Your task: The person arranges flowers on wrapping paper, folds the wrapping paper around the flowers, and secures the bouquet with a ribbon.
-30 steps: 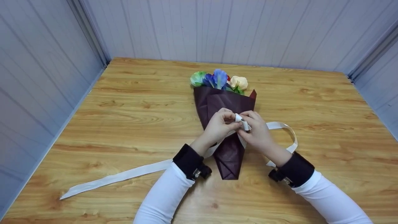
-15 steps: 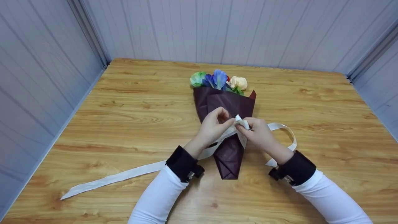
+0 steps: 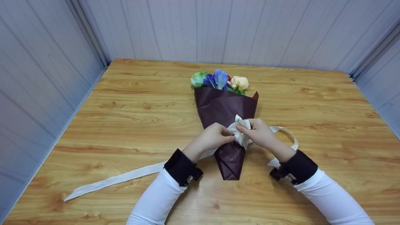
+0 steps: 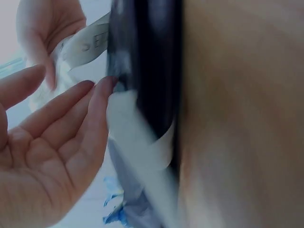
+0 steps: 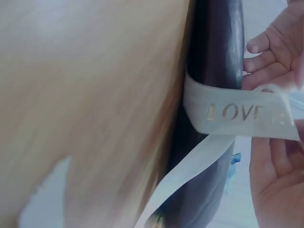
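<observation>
White sleeves [image 3: 157, 200] with black cuffs [image 3: 180, 167] reach in over a wood-grain bench [image 3: 125, 131]. The left hand [image 3: 208, 137], its fingers lightly bent and thumb apart, is at a white ribbon [image 3: 245, 124] printed "LOVE". The right hand [image 3: 262, 133] pinches the gathered ribbon between thumb and fingers. The ribbon circles a dark wrap [image 3: 229, 106], its tails trailing left and right. Beyond, green, blue and cream flowers [image 3: 221, 79] poke out; behind stands a pale panelled wall [image 3: 200, 31].

White ribbon [image 3: 118, 179] with gold-brown lettering [image 5: 232, 113], dark maroon wrapping [image 3: 223, 107], blue, green and cream flowers [image 3: 221, 79], wood-grained table [image 3: 140, 125]
</observation>
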`<state>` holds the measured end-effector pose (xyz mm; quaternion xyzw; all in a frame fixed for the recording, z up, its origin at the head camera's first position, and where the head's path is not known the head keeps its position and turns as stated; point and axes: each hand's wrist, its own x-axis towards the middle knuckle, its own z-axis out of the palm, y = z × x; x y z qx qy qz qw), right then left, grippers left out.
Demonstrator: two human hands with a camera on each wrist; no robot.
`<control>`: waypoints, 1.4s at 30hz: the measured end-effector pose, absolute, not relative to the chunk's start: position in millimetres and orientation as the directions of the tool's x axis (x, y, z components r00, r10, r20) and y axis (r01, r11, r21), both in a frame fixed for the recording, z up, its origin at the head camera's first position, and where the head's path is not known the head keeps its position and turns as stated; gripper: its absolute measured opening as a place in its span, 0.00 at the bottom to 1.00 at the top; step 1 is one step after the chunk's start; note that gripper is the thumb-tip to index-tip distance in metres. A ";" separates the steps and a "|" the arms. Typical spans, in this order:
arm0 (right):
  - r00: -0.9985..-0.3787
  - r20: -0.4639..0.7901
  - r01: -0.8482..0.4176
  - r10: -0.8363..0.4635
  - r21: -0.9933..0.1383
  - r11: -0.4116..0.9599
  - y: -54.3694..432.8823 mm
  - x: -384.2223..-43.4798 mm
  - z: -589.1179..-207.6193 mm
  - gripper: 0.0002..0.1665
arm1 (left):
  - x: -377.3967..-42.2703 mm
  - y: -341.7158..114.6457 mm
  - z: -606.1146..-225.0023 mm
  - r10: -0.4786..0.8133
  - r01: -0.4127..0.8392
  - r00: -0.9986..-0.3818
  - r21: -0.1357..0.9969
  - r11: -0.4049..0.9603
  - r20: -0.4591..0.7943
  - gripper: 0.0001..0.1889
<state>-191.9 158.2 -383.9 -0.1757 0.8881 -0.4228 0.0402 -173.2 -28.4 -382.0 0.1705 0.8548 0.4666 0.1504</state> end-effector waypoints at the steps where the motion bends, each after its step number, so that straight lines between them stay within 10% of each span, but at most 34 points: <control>1: -0.935 0.060 -0.264 -0.349 -0.775 0.574 158.9 -192.3 -383.9 0.15 | -172.5 -26.4 -383.4 0.431 0.144 -0.898 0.866 0.480 -0.090 0.09; 12: -0.928 -0.024 -0.096 -0.372 -0.949 0.300 160.8 -188.7 -383.8 0.24 | -172.3 -19.8 -389.5 0.353 0.057 -0.934 0.953 0.296 -0.054 0.09; 23: -0.968 0.234 -0.251 -0.089 -0.919 0.304 160.1 -192.8 -389.6 0.05 | -179.7 -24.0 -389.7 0.300 -0.070 -0.949 0.992 0.103 -0.098 0.13; 31: -0.959 0.166 -0.101 -0.229 -0.957 -0.272 166.0 -196.0 -395.4 0.07 | -181.4 -26.3 -391.3 0.340 -0.120 -0.932 0.992 0.043 -0.128 0.12; 42: -0.958 0.222 -0.257 -0.182 -0.946 0.199 168.4 -199.3 -393.3 0.08 | -182.2 -26.5 -393.5 0.374 -0.116 -0.917 0.990 0.082 -0.138 0.11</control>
